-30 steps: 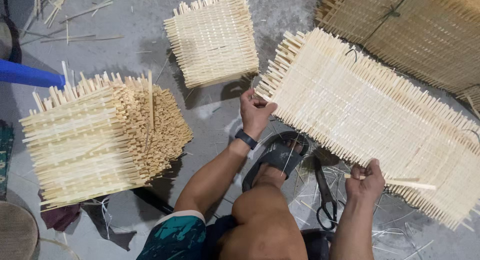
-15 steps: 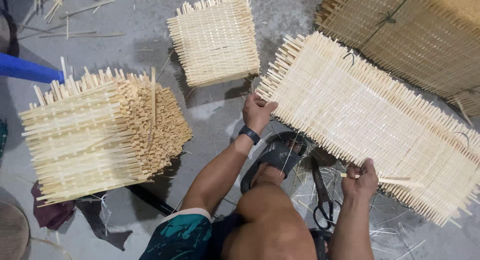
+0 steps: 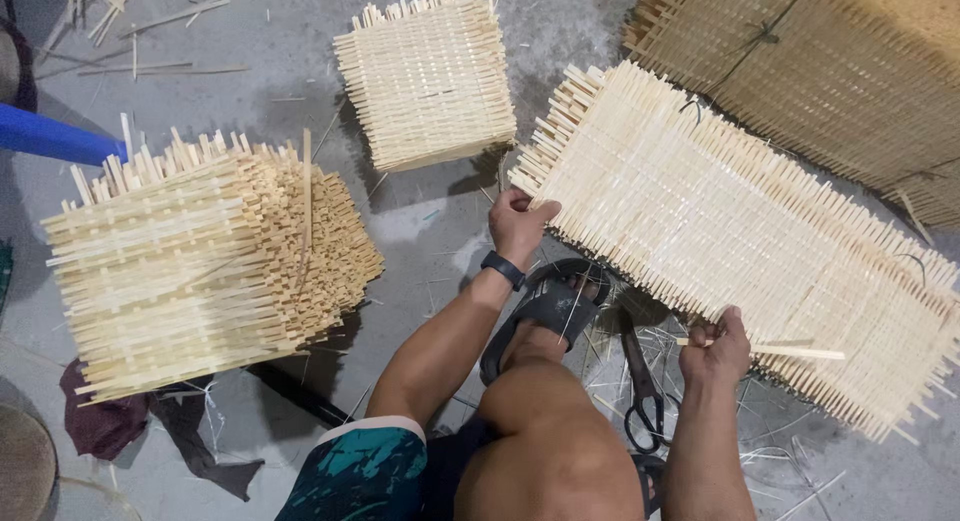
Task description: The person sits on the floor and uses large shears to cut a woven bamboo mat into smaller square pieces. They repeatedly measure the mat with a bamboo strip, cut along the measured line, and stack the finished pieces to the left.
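Left hand (image 3: 520, 224) clenched on near corner of woven bamboo mat (image 3: 740, 231); right hand (image 3: 716, 348) pinches a loose bamboo strip (image 3: 795, 352) at mat's edge; scissors (image 3: 643, 391) on floor

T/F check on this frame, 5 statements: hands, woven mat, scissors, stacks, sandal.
1. The left hand touches the corner of the woven mat. True.
2. The right hand is empty. False: it pinches a thin bamboo strip at the mat's near edge.
3. The scissors lie on the floor between the knee and the right arm. True.
4. The large stack of woven pieces sits to the person's right. False: it is on the left, and a small stack lies farther ahead.
5. The foot is bare. False: it wears a black sandal.
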